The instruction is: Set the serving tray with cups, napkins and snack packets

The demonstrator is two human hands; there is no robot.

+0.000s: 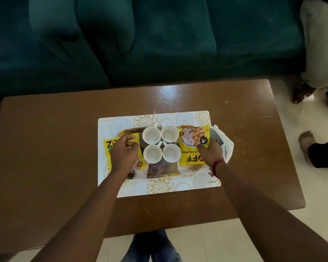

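A person's left hand (124, 150) rests with curled fingers on one yellow snack packet (110, 148) while the right hand (210, 150) pinches the corner of a second packet (192, 144), both lying on the serving tray (159, 171) either side of four white cups (161, 144). The packets appear to be in final adjustment. White napkins (226, 146) sit bunched at the tray's right edge, and likely need tidying next.

A single head-worn wide-angle view looks steeply down and forward from above the near edge of the glossy brown wooden worktop (45, 148). Both forearms reach in from the bottom corners. The dark green velvet sofa (159, 44) fills the far top, pale tiled floor (301, 214) shows right, and edges bend outward.
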